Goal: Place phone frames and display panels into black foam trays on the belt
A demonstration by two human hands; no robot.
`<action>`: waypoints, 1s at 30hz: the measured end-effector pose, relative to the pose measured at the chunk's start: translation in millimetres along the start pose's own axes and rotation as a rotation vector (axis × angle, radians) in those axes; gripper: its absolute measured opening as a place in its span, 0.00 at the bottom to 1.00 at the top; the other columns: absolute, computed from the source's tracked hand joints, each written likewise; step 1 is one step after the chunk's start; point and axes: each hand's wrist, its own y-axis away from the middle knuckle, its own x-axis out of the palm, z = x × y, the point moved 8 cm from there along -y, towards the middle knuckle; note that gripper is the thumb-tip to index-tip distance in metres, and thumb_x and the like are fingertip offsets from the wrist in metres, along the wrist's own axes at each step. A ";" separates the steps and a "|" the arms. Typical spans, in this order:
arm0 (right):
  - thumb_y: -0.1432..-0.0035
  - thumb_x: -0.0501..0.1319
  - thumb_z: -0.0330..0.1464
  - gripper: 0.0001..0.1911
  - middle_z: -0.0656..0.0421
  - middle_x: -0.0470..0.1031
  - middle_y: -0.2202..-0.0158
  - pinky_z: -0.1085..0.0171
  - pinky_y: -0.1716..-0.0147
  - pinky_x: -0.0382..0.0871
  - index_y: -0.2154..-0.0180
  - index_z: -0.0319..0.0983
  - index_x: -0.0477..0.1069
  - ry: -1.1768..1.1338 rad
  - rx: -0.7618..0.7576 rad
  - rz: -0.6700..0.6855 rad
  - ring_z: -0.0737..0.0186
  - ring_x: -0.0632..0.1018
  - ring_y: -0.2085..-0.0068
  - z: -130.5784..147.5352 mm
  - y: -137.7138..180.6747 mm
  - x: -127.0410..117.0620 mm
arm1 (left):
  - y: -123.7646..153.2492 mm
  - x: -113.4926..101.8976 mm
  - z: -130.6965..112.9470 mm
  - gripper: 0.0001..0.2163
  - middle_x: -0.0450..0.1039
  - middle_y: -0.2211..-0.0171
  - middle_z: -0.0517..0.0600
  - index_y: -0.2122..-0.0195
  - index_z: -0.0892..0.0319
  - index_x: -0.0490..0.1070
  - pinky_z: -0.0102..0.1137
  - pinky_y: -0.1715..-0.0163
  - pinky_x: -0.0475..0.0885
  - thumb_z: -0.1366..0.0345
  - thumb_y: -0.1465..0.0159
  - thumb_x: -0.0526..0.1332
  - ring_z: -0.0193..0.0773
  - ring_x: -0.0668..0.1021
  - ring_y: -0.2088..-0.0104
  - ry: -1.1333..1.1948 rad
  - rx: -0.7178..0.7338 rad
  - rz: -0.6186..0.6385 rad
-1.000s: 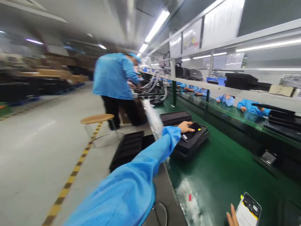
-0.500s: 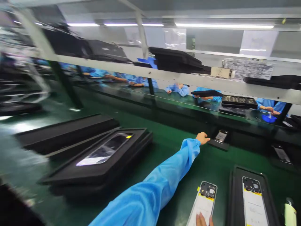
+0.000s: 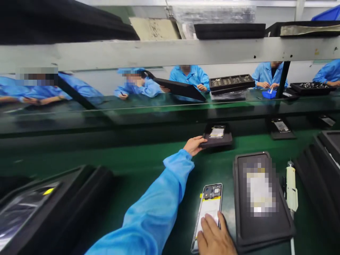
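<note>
At far side of green belt [image 3: 148, 166], left hand [image 3: 194, 145] curled round corner of small black tray [image 3: 221, 141] holding a phone frame [image 3: 217, 132]. Tray-grab step, apparently; sliding it calls for firmer pinch. Right hand [image 3: 214, 237] flat and open, pressing second phone frame [image 3: 209, 203] near body. No legible writing.

The lower edge cuts off the right hand [image 3: 214, 235], and what the black tray [image 3: 261, 229] holds is blurred
</note>
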 end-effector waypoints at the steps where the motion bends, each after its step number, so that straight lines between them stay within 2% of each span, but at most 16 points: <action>1: 0.40 0.58 0.42 0.24 0.45 0.66 0.43 0.46 0.41 0.61 0.51 0.30 0.67 0.001 -0.007 -0.009 0.49 0.62 0.38 0.2 -1.7 -7.0 | 15.5 -0.5 -2.0 0.12 0.72 0.71 0.48 0.59 0.67 0.68 0.24 0.74 0.72 0.79 0.45 0.64 0.28 0.73 0.76 0.036 0.014 0.010; 4: 0.40 0.57 0.39 0.19 0.47 0.69 0.46 0.49 0.41 0.62 0.54 0.31 0.68 -0.003 -0.079 -0.167 0.51 0.66 0.41 8.5 -6.7 -34.7 | 77.0 6.2 -3.6 0.23 0.74 0.69 0.49 0.54 0.65 0.68 0.22 0.77 0.70 0.79 0.52 0.67 0.29 0.74 0.76 0.106 0.042 0.073; 8: 0.38 0.52 0.31 0.11 0.50 0.76 0.55 0.55 0.43 0.64 0.59 0.34 0.69 -0.081 -0.182 -0.598 0.58 0.72 0.46 24.6 13.0 -104.6 | 175.2 43.9 14.7 0.36 0.75 0.68 0.49 0.46 0.61 0.62 0.24 0.76 0.71 0.72 0.57 0.72 0.34 0.76 0.74 0.234 0.050 0.249; 11: 0.41 0.53 0.26 0.13 0.51 0.76 0.55 0.53 0.47 0.68 0.54 0.36 0.66 -0.017 -0.094 -0.734 0.57 0.73 0.47 15.7 44.0 -156.7 | 238.0 83.5 44.6 0.43 0.75 0.63 0.52 0.43 0.60 0.55 0.29 0.66 0.75 0.68 0.60 0.75 0.38 0.78 0.68 0.354 0.024 0.327; 14: 0.43 0.57 0.25 0.18 0.48 0.72 0.50 0.49 0.50 0.69 0.50 0.37 0.65 0.171 0.065 -0.801 0.52 0.72 0.47 -14.1 77.7 -195.0 | 278.3 114.8 73.2 0.45 0.73 0.57 0.56 0.41 0.60 0.51 0.32 0.63 0.75 0.61 0.58 0.75 0.41 0.78 0.64 0.388 0.001 0.390; 16: 0.42 0.60 0.26 0.18 0.44 0.71 0.49 0.47 0.50 0.67 0.49 0.34 0.66 0.294 0.155 -0.799 0.48 0.72 0.47 -38.0 93.6 -204.7 | 290.6 119.2 83.9 0.43 0.70 0.51 0.60 0.40 0.59 0.53 0.32 0.67 0.74 0.56 0.53 0.72 0.42 0.78 0.63 0.260 0.010 0.444; 17: 0.42 0.61 0.28 0.18 0.42 0.70 0.49 0.46 0.50 0.67 0.49 0.32 0.66 0.343 0.182 -0.778 0.47 0.73 0.47 -48.7 98.5 -204.6 | 290.7 112.2 85.1 0.39 0.69 0.50 0.61 0.41 0.59 0.58 0.32 0.67 0.74 0.54 0.51 0.71 0.43 0.78 0.62 0.157 0.040 0.438; 19: 0.39 0.60 0.34 0.18 0.40 0.70 0.48 0.42 0.47 0.63 0.50 0.30 0.67 0.398 0.225 -0.715 0.45 0.72 0.47 -67.8 104.5 -199.2 | 279.3 78.6 79.5 0.28 0.71 0.51 0.60 0.49 0.61 0.69 0.34 0.64 0.73 0.53 0.49 0.69 0.46 0.77 0.60 -0.048 0.131 0.307; 21: 0.37 0.56 0.42 0.23 0.39 0.67 0.45 0.41 0.45 0.59 0.50 0.29 0.68 0.380 0.318 -0.693 0.42 0.70 0.44 -88.0 111.4 -197.1 | 261.8 31.4 70.2 0.21 0.75 0.58 0.58 0.60 0.62 0.76 0.36 0.58 0.71 0.53 0.51 0.70 0.49 0.75 0.57 -0.132 0.185 0.090; 22: 0.38 0.55 0.47 0.28 0.38 0.65 0.44 0.42 0.45 0.60 0.50 0.28 0.68 0.340 0.426 -0.698 0.40 0.69 0.44 -102.5 116.7 -199.1 | 254.2 11.2 68.1 0.21 0.76 0.61 0.58 0.64 0.62 0.76 0.38 0.57 0.71 0.52 0.53 0.71 0.50 0.75 0.56 -0.133 0.182 0.012; 24: 0.43 0.53 0.56 0.39 0.36 0.67 0.46 0.44 0.50 0.66 0.49 0.27 0.69 0.202 0.737 -0.656 0.37 0.72 0.47 -139.9 128.3 -201.6 | 244.2 -8.7 71.2 0.24 0.76 0.62 0.58 0.65 0.63 0.76 0.39 0.58 0.71 0.50 0.57 0.72 0.52 0.75 0.56 -0.081 0.126 -0.015; 26: 0.48 0.53 0.61 0.43 0.39 0.73 0.53 0.48 0.57 0.70 0.50 0.30 0.70 -0.015 0.981 -0.518 0.38 0.76 0.54 -172.7 131.7 -196.2 | 243.7 0.7 78.7 0.28 0.75 0.59 0.58 0.62 0.63 0.75 0.38 0.56 0.71 0.49 0.59 0.73 0.49 0.75 0.55 0.052 0.059 0.080; 27: 0.49 0.54 0.61 0.41 0.42 0.75 0.56 0.51 0.58 0.71 0.51 0.32 0.71 -0.125 1.020 -0.435 0.40 0.77 0.55 -181.9 126.7 -192.3 | 246.9 13.3 83.4 0.30 0.74 0.56 0.57 0.59 0.62 0.75 0.36 0.55 0.70 0.49 0.60 0.74 0.47 0.75 0.53 0.143 0.012 0.138; 28: 0.49 0.54 0.60 0.39 0.45 0.76 0.57 0.53 0.58 0.71 0.51 0.34 0.72 -0.218 1.002 -0.364 0.43 0.77 0.56 -185.4 117.8 -189.5 | 252.2 29.9 88.2 0.31 0.73 0.53 0.56 0.58 0.60 0.74 0.35 0.53 0.69 0.49 0.61 0.75 0.45 0.74 0.51 0.236 -0.047 0.203; 30: 0.46 0.54 0.57 0.35 0.49 0.76 0.55 0.57 0.54 0.69 0.51 0.36 0.72 -0.329 0.868 -0.269 0.48 0.76 0.53 -178.7 95.7 -187.0 | 266.8 67.3 95.5 0.31 0.71 0.50 0.56 0.57 0.58 0.72 0.34 0.55 0.70 0.49 0.60 0.75 0.44 0.73 0.50 0.360 -0.182 0.354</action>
